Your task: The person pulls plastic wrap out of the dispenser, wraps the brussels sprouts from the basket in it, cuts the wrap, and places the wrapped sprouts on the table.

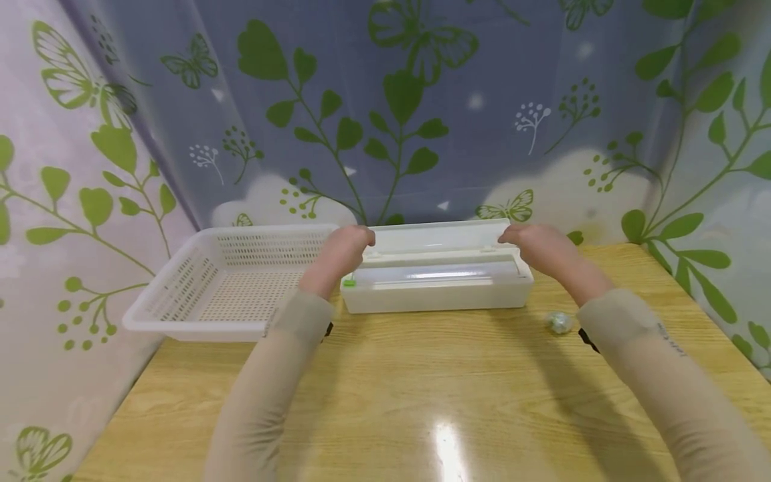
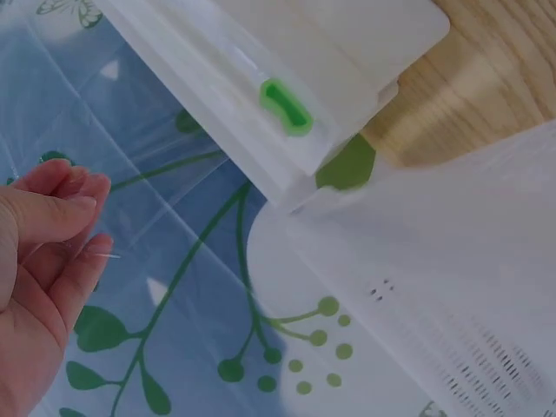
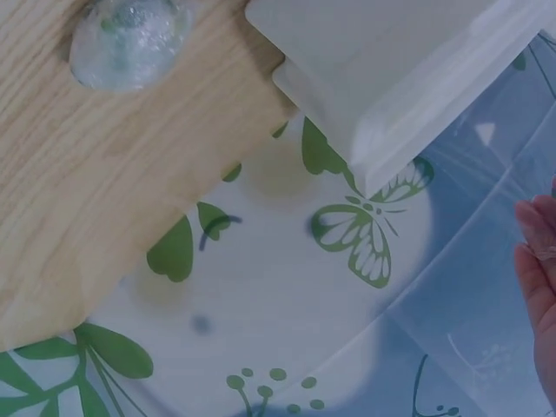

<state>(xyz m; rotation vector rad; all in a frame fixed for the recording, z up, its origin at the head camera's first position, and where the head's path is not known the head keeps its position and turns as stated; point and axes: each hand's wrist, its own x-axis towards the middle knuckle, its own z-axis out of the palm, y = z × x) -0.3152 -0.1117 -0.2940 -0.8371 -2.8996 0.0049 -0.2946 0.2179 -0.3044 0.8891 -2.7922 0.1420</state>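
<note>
A white plastic-wrap dispenser (image 1: 438, 298) lies on the table with its lid (image 1: 436, 235) raised and a shiny film roll (image 1: 435, 272) inside. Its small green cutter (image 2: 287, 108) sits near the left end. Behind the dispenser's left end, my left hand (image 1: 347, 252) pinches clear plastic wrap (image 2: 165, 165) between thumb and fingers. My right hand (image 1: 543, 249) pinches the wrap near the right end; only its fingertips (image 3: 534, 221) enter the right wrist view. Between the hands the transparent sheet is faint, with creases showing against the curtain.
A white perforated basket (image 1: 211, 326) stands at the left, close beside the dispenser. To the right, a small plastic-wrapped ball (image 1: 560, 322) rests on the wooden table (image 1: 397, 395). A patterned curtain (image 1: 482, 134) hangs along the table's back edge.
</note>
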